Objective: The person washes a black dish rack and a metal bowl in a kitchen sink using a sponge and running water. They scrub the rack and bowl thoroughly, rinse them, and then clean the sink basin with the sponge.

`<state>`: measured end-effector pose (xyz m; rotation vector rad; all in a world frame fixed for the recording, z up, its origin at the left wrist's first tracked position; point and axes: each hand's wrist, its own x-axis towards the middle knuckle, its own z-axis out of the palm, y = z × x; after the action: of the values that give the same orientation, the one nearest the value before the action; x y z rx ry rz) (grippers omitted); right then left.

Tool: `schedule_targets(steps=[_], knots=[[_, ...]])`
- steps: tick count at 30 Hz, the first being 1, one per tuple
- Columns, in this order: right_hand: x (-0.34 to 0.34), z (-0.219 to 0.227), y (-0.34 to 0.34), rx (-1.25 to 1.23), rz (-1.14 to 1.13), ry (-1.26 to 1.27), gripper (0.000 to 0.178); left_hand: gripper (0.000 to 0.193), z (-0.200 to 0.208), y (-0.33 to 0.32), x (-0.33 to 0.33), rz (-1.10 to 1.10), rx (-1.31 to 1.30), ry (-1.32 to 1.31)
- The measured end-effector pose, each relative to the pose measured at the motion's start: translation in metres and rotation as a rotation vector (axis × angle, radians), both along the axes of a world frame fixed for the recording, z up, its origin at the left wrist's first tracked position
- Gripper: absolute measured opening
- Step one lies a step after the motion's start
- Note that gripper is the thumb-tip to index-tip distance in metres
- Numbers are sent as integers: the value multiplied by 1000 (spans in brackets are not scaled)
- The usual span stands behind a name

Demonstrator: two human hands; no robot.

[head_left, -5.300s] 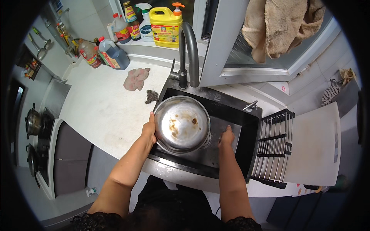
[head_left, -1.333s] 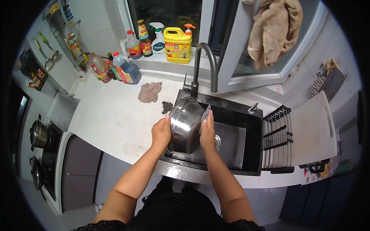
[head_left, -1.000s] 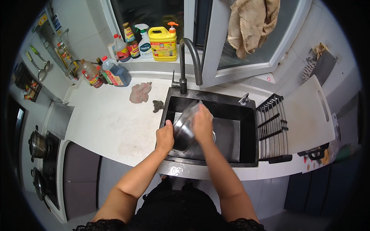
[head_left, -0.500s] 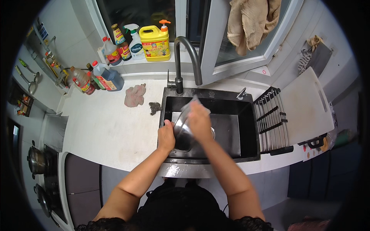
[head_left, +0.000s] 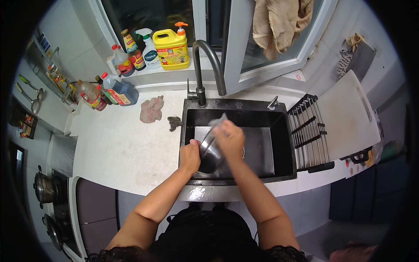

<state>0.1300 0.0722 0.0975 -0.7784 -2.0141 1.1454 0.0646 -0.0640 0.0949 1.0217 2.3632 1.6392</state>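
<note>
A shiny stainless steel bowl [head_left: 211, 157] is tilted on its side over the left part of the dark sink [head_left: 257, 153]. My left hand [head_left: 190, 156] is closed on the bowl's left rim, thumb up. On the bowl's right side, my right hand [head_left: 230, 139] is closed around a thin whitish cloth [head_left: 221, 118], whose end sticks out above the fingers. The cloth is smeared by motion, and my right hand hides part of the bowl.
A dark faucet [head_left: 205, 70] arches over the sink's back edge. Left on the counter lie a dark scouring pad [head_left: 175, 123] and a pinkish rag [head_left: 152, 109]. Bottles and a yellow jug [head_left: 173, 50] line the back. A rack [head_left: 309, 133] and cutting board [head_left: 345, 118] stand right.
My right hand and the cloth have shifted slightly down and right along the bowl. The bowl has turned a little, showing more of its inside. My left hand keeps its hold.
</note>
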Motion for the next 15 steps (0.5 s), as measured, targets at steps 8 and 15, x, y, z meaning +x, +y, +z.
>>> schedule_targets(steps=[8,15], knots=[[7,11,-18,353,37,110,22,76,-3,10,-8,0,-89,-3],[19,13,-11,601,257,73,26,82,-9,18,-9,1,-8,-228]])
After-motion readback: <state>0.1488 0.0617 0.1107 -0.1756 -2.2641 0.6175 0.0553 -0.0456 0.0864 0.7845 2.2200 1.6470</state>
